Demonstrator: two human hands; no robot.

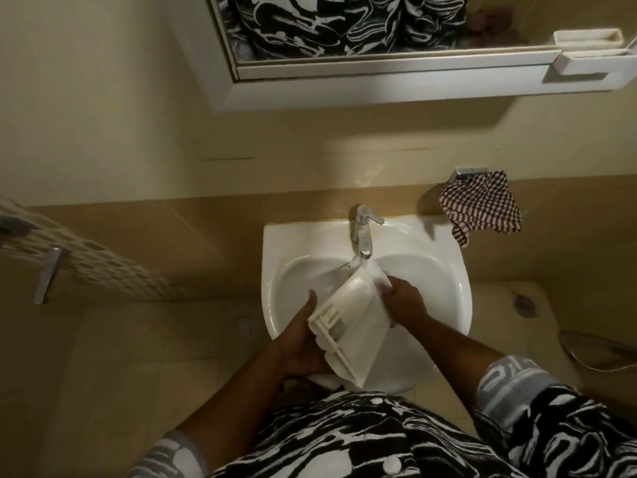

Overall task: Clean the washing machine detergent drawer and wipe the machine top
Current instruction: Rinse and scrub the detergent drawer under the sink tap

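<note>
Head view. Closest to the camera is the person's black-and-white patterned shirt (344, 436), with both forearms reaching out from it over the sink (275, 236).

The detergent drawer (351, 322), a pale plastic tray with ribbed compartments, is held above the basin between the two hands. Its long axis runs away from the body toward the wall, leaning slightly right. The near end sits over the front rim and the far end lies right under the spout of the tap (362, 229). Water seems to be falling on that far end, though blur makes this hard to confirm.

The left hand (303, 350) is wrapped around the drawer's near left side, thumb on top, carrying it. The right hand (403, 301) curls over the right edge, further up — it is the hand nearer the tap end, so rubbing or turning the drawer under the stream would probably fall to it.

Little crowds the work. The tap body stands just beyond the drawer's far end and would meet it if the drawer were pushed forward. A checked cloth (482, 205) hangs on a wall hook to the right of the tap, within the right arm's reach — a likely candidate for wiping. A spotted towel (103, 267) hangs well off to the left, a mirror cabinet (379, 70) is mounted above, and a floor drain (243, 324) lies below left.
</note>
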